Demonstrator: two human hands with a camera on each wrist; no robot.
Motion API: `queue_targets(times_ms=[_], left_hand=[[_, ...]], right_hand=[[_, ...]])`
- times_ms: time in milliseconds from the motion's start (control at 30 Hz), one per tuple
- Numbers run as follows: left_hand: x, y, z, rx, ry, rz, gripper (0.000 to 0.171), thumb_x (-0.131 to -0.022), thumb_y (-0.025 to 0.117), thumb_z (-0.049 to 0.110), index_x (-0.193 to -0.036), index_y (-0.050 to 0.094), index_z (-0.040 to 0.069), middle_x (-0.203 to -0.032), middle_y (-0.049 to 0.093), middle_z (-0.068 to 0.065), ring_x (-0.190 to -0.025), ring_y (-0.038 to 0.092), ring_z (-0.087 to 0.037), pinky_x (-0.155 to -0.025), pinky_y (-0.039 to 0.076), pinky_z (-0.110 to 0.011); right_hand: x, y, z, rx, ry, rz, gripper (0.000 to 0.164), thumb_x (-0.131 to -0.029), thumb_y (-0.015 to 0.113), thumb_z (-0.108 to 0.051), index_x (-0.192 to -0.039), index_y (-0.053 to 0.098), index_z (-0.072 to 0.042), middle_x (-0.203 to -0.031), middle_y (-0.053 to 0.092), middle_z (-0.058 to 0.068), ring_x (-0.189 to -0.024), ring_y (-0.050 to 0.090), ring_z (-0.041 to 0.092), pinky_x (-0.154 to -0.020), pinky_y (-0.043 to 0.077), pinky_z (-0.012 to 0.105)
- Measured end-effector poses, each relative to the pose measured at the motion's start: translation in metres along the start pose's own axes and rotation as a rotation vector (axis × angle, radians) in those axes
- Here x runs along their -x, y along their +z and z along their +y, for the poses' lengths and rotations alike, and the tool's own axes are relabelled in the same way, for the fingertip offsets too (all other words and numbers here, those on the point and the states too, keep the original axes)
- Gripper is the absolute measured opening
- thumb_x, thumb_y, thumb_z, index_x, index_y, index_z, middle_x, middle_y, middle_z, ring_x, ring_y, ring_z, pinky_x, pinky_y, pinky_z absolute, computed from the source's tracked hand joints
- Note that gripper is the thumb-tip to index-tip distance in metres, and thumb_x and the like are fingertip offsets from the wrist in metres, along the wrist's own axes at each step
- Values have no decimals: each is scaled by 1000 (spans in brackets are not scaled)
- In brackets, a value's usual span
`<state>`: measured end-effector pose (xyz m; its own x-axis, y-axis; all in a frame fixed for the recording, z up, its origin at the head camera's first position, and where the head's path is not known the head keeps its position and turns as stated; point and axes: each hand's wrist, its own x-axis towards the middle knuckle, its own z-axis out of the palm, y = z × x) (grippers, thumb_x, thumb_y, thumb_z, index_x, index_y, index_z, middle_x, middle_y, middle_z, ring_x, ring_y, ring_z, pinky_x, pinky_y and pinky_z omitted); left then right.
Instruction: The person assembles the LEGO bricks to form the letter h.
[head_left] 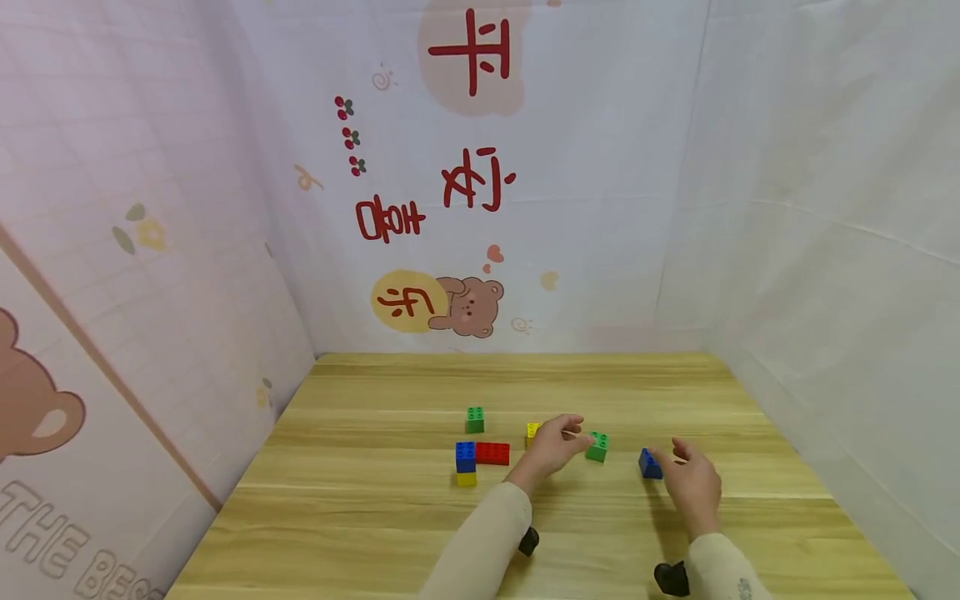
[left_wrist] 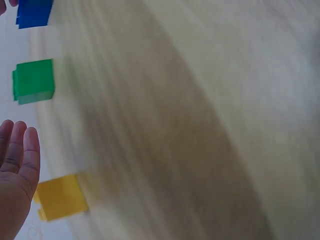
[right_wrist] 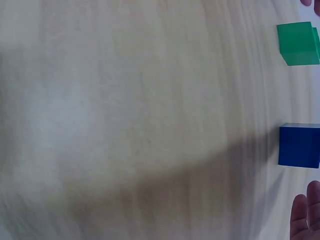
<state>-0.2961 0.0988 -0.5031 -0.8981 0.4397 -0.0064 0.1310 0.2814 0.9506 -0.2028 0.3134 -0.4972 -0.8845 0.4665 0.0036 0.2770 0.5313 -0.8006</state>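
Right-hand fingers (right_wrist: 299, 212) lie just beside the lone blue block (right_wrist: 299, 146).

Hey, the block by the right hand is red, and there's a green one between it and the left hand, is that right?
Not quite: the head view shows the block by the right hand is blue. A green one is between it and the left hand.
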Motion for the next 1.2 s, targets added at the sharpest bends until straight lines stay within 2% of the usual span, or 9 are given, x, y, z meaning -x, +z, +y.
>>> queue_targets(times_ms=[233,367,733,967,1200], left_hand=[[-5,10,-10,-17,-49,27,48,-92,73,29,-135,60,12,-129,61,-9,-112,59,-23,-91,51,-40],[-7,12,-11,-32,-72,30,52,-92,73,28,-138,57,9,-128,60,-9,-115,58,-26,-94,50,-43],[-16,18,-15,-66,-104,17,51,-90,75,25,-137,59,11,-126,63,-6,-117,57,-25,-99,46,-43],[-23,23,-21,-115,-94,7,42,-90,76,23,-129,65,15,-116,65,1,-104,59,-16,-93,48,-36],[-22,25,-21,-137,-86,-8,24,-89,77,19,-112,70,18,-102,64,5,-88,55,-7,-83,49,-29]], right_hand=[[1,11,4,-26,44,16,72,-96,64,-43,-143,44,8,-139,46,33,-126,42,52,-102,35,59],[0,16,7,-12,58,41,72,-94,67,-43,-140,47,9,-136,49,34,-124,45,52,-101,36,60],[4,22,10,-8,62,37,68,-93,67,-40,-135,49,11,-132,51,35,-119,48,52,-95,40,59],[3,24,12,-18,61,49,66,-92,69,-37,-133,50,12,-129,53,36,-117,50,51,-95,40,60],[-1,24,17,2,54,44,63,-93,67,-34,-132,50,13,-125,56,36,-114,52,50,-95,41,59]])
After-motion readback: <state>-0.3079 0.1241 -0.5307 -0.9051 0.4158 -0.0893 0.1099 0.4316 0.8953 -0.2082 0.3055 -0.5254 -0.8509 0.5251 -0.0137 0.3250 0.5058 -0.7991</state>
